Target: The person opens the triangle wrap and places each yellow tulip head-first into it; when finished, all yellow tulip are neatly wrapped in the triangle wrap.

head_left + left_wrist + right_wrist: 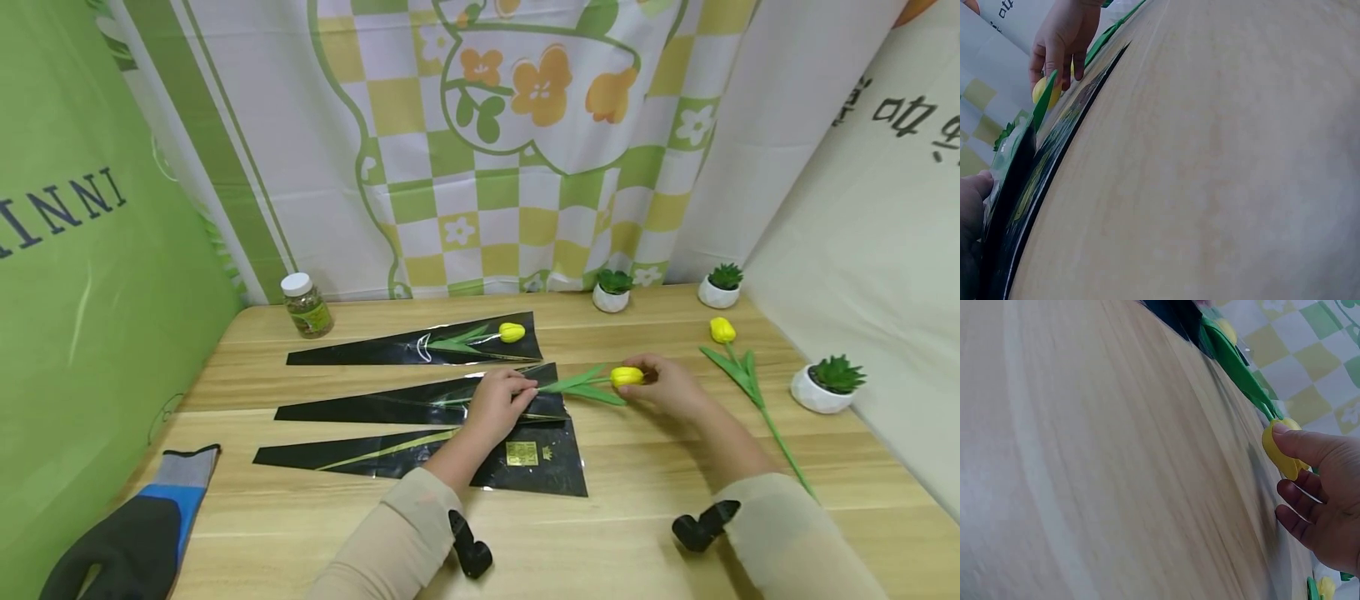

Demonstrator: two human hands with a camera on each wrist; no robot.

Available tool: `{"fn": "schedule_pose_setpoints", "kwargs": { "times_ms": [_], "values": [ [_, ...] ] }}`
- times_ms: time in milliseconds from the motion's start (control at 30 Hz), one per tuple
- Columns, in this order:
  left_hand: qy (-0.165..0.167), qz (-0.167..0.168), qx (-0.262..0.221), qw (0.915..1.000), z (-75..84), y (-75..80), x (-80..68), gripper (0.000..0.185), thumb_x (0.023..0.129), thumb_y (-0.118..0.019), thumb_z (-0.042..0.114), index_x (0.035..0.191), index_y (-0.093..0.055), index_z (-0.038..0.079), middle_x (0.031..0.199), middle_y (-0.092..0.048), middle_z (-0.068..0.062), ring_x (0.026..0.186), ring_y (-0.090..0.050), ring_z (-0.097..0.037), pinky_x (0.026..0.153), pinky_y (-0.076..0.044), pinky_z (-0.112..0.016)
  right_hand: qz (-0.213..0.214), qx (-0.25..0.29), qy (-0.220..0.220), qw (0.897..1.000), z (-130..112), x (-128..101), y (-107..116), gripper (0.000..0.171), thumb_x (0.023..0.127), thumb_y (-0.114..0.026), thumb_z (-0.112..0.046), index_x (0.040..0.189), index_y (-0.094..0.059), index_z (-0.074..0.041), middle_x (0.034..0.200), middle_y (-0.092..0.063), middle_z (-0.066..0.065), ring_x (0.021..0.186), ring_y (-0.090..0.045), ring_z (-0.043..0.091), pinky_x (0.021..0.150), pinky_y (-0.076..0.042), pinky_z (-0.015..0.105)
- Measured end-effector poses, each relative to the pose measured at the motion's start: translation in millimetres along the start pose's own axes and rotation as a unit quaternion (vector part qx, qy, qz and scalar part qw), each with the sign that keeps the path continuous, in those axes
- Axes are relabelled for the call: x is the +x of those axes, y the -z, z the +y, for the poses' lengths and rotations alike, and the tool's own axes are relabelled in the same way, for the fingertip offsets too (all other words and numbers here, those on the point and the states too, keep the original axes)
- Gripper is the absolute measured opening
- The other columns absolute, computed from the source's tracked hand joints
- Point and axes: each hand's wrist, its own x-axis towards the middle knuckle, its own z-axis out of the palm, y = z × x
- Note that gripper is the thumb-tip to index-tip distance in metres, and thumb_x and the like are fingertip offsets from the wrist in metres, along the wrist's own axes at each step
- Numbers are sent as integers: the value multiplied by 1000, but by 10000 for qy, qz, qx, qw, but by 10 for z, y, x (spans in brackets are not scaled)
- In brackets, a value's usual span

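Note:
My right hand [667, 387] pinches the yellow head of an artificial tulip [625, 377] between thumb and fingers, as the right wrist view shows. The stem of this tulip points left into the wide mouth of the middle black flower sleeve [337, 409], and its green leaves lie outside, to the right of the mouth. At that mouth my left hand [495, 404] holds the sleeve's edge, its thumb [984, 182] on the clear film. Above lies another black sleeve [360, 353] with a yellow tulip [512, 332] inside. A third black sleeve [543, 477] lies nearest me, partly under the left forearm.
On the right lies a loose yellow tulip [723, 331], near a potted succulent [823, 392]. Two more small pots [611, 298] stand along the back edge. A white-lidded jar [309, 310] is at back left, a grey and blue glove [142, 525] at front left.

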Motion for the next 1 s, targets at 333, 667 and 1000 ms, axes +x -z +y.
{"fn": "schedule_pose_setpoints", "kwargs": {
  "times_ms": [333,667,1000],
  "values": [
    [-39,28,-26,10000,13,11,-15,23,96,-64,24,112,-76,13,113,-68,-7,110,-61,-26,96,-50,-40,-137,74,91,9998,-97,35,-115,48,91,-71,-27,130,-58,-2,126,-58,22,110,-56,33,90,-49,42],
    [-104,48,-84,9999,14,19,-3,23,96,-63,23,112,-76,12,113,-68,-7,111,-61,-27,97,-50,-41,-303,365,231,9986,-161,80,-201,46,91,-71,-22,129,-59,-1,122,-62,20,105,-58,28,85,-49,31],
    [-80,43,-79,9999,37,38,-4,22,96,-64,24,111,-76,13,114,-68,-6,113,-60,-26,99,-49,-40,-495,915,251,9943,-236,106,-308,44,90,-71,-16,129,-59,2,120,-62,20,105,-58,26,86,-48,26]
  ]
}}
